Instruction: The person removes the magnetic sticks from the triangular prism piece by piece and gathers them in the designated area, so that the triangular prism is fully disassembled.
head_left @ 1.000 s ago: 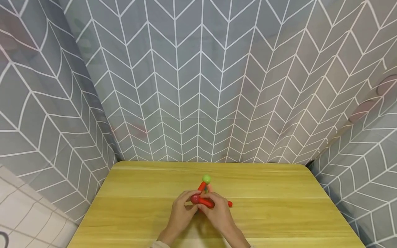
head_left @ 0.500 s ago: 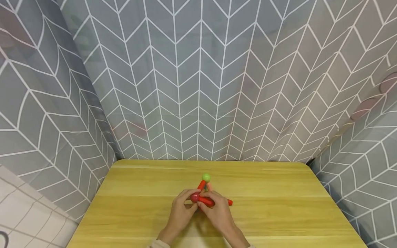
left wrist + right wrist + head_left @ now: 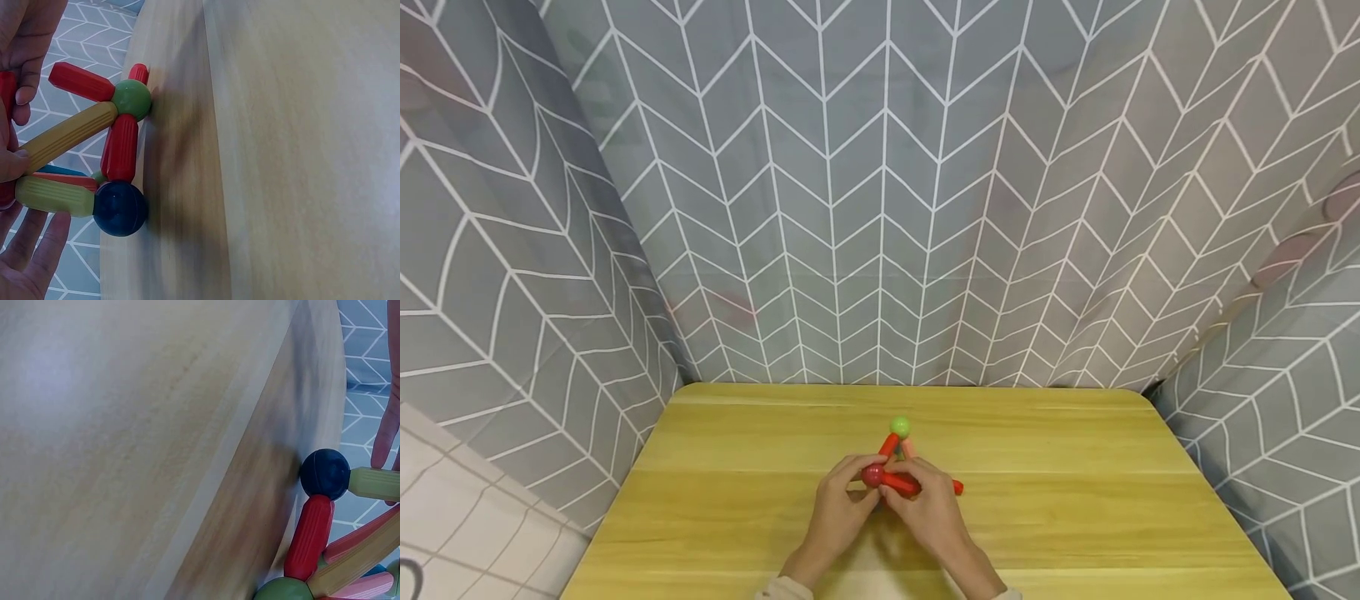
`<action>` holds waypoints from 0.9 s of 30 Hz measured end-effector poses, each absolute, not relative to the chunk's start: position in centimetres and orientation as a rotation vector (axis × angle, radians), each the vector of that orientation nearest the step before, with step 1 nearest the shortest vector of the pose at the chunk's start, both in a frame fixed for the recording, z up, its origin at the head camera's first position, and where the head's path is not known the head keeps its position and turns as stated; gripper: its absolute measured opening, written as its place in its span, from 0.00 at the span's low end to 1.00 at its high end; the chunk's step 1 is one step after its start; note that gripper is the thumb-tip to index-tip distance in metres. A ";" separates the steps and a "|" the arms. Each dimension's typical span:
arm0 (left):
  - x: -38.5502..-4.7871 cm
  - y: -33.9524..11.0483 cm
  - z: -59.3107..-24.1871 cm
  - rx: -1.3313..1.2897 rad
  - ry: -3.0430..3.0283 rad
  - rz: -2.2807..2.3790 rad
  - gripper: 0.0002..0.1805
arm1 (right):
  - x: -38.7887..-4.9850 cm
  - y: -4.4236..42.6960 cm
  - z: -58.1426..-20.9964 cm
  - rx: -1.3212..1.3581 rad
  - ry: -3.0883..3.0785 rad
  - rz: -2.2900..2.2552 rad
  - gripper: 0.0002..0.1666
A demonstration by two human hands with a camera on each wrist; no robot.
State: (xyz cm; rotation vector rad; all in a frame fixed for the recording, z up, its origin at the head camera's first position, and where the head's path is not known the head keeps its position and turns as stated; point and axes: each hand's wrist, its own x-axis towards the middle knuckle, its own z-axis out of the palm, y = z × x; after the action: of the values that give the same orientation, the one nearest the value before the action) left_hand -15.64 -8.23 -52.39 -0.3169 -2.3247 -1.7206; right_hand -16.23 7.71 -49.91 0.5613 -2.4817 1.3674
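Note:
A frame of magnetic building sticks and balls stands on the wooden table under both hands. At its top, my left hand [image 3: 837,508] holds a red ball [image 3: 872,476] between thumb and forefinger. My right hand [image 3: 931,510] pinches a red stick [image 3: 897,482] that meets this ball. A light green ball [image 3: 899,427] sits at the far corner. In the left wrist view, the lower corners are a dark blue ball [image 3: 120,209] and a green ball [image 3: 132,99], joined by a red stick [image 3: 123,149]. A yellow stick [image 3: 69,139] and a pale green stick [image 3: 56,195] slope up towards the fingers.
The wooden table [image 3: 737,433] extends around the frame, with its far edge against a grey patterned curtain [image 3: 857,208]. Another red stick [image 3: 958,487] juts out past the right hand. White tiled surface [image 3: 467,508] shows at the lower left.

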 end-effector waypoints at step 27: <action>-15.5 -8.4 -52.2 -0.254 -2.333 -1.730 0.24 | -17.2 10.9 -48.5 0.241 -2.425 1.539 0.14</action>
State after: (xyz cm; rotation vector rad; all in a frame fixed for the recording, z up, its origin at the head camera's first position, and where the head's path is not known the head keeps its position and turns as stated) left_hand -15.52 -8.42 -52.19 -0.2538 -2.3329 -1.7298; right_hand -17.25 10.88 -48.50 0.2408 -2.4246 1.5392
